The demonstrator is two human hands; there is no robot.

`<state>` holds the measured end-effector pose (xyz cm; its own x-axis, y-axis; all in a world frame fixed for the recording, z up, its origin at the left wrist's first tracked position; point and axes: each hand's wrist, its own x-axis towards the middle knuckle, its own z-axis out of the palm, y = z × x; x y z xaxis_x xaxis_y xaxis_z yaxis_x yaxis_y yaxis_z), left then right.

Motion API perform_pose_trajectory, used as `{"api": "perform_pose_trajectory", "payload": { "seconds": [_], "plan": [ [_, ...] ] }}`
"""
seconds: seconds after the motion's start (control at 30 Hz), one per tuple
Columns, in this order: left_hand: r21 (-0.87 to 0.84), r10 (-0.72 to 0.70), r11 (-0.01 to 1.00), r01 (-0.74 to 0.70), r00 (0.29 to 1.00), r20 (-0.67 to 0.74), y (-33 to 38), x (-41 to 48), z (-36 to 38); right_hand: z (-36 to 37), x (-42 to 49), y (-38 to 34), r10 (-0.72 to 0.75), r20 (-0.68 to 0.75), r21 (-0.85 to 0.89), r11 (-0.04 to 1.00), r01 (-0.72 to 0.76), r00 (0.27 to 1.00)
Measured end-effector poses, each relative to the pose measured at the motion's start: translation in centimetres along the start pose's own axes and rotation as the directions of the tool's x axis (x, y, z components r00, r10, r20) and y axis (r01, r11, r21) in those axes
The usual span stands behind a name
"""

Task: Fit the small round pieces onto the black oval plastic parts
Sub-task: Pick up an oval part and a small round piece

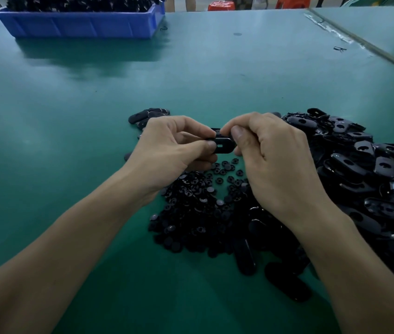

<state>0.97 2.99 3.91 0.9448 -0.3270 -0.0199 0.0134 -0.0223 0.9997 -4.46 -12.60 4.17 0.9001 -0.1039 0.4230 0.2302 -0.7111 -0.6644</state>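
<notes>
Over green table (pixel 191 75), fingers (pixel 238 135) hide ends of oval part (pixel 223 146).

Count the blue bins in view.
1. The blue bin sits at the far left of the green table, heaped with black parts. The frame crops its top, so more bins could be out of view.

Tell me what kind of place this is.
Probably a factory assembly bench: a green worktable carrying a heap of identical black oval parts, a pile of small round pieces and a blue bin of more parts. The left hand and right hand hold one oval part.
</notes>
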Motion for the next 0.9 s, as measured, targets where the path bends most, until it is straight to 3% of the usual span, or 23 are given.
{"api": "perform_pose_trajectory", "payload": {
  "seconds": [0.37, 0.57, 0.9],
  "plan": [
    [0.061, 0.016, 0.998, -0.014, 0.999, -0.037, -0.26, 0.18, -0.47, 0.21, 0.20, 0.74, 0.041, 0.021, 0.230, 0.972, -0.045, 0.999],
    [0.077, 0.045, 0.996, -0.041, 0.998, -0.051, -0.35, 0.15, -0.42, 0.06, 0.17, 0.69, 0.043, -0.027, 0.149, 0.988, -0.038, 0.999],
    [0.062, 0.135, 0.989, -0.135, 0.991, 0.000, 0.12, -0.43, 0.27, 0.38, 0.13, 0.73, 0.089, 0.011, 0.178, 0.980, -0.089, 0.996]
  ]
}}
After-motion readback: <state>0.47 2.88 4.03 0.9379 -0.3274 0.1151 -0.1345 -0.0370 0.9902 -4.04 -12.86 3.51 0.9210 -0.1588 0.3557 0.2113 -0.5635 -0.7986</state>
